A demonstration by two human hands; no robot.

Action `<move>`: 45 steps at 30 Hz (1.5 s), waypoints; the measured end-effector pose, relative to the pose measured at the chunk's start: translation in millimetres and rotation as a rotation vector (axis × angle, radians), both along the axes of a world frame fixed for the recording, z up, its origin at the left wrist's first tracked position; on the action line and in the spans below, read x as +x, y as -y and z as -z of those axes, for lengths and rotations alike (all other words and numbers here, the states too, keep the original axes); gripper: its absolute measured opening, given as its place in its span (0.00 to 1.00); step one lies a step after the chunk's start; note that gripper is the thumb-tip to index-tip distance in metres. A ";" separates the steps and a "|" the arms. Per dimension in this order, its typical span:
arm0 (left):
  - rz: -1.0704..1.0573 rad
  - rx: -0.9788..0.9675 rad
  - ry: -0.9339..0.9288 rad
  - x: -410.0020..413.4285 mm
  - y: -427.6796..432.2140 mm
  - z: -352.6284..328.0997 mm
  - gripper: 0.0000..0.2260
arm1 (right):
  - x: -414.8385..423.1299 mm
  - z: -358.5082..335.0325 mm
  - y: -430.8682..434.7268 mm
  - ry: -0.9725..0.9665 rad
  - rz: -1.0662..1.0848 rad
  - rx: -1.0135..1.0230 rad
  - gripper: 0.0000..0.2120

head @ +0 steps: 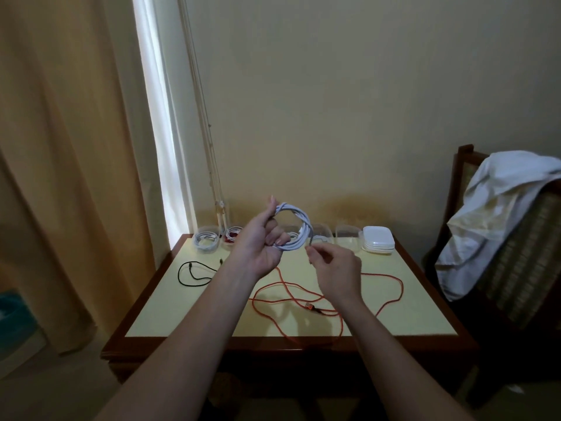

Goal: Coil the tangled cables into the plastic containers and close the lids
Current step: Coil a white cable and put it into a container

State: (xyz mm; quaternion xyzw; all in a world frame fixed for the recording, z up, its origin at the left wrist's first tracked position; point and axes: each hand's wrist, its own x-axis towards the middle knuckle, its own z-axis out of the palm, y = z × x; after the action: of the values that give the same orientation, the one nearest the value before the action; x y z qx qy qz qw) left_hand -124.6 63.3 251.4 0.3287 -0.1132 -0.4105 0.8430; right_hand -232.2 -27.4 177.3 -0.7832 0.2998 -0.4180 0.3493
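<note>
Left hand [258, 241] grips the coiled white cable [293, 227]; right hand [335, 270] pinches its loose end

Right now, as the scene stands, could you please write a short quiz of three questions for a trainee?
1. True or false: the orange cable lies coiled inside a container.
2. What grips the white coil? A) the left hand B) a lid C) nothing
3. Fill in: the stack of lids stands at the table's far ___ corner.
Key: 1 false; 2 A; 3 right.
</note>
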 end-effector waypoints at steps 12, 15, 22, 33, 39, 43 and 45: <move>-0.459 0.313 0.550 10.0 63.2 45.7 0.09 | 45.2 -17.9 17.1 0.764 -0.428 1.397 0.14; -0.505 0.394 0.575 13.8 75.3 53.9 0.07 | 54.8 -15.4 27.8 0.588 -0.310 1.227 0.09; -0.029 0.465 0.275 76.8 83.2 80.2 0.10 | 73.5 14.1 65.1 0.311 -0.255 1.159 0.12; 0.045 0.653 0.251 94.1 99.9 120.5 0.18 | 82.7 60.5 85.7 -0.210 -0.081 0.357 0.16; 0.111 0.595 0.157 113.4 118.8 144.8 0.17 | 86.6 87.6 116.0 -0.133 -0.238 0.300 0.07; 0.228 0.359 -0.218 127.2 137.4 160.3 0.20 | 91.3 96.0 139.8 0.030 -0.333 0.762 0.08; 0.225 0.419 -0.128 132.7 152.5 169.8 0.23 | 98.4 102.8 158.6 -0.005 -0.274 0.725 0.09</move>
State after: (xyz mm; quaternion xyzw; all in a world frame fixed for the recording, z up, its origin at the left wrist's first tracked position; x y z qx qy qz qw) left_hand 8.1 -89.2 81.6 0.4551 -0.0079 -0.5361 0.7109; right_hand -133.7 -186.0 74.5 -0.6425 0.3216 -0.2325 0.6555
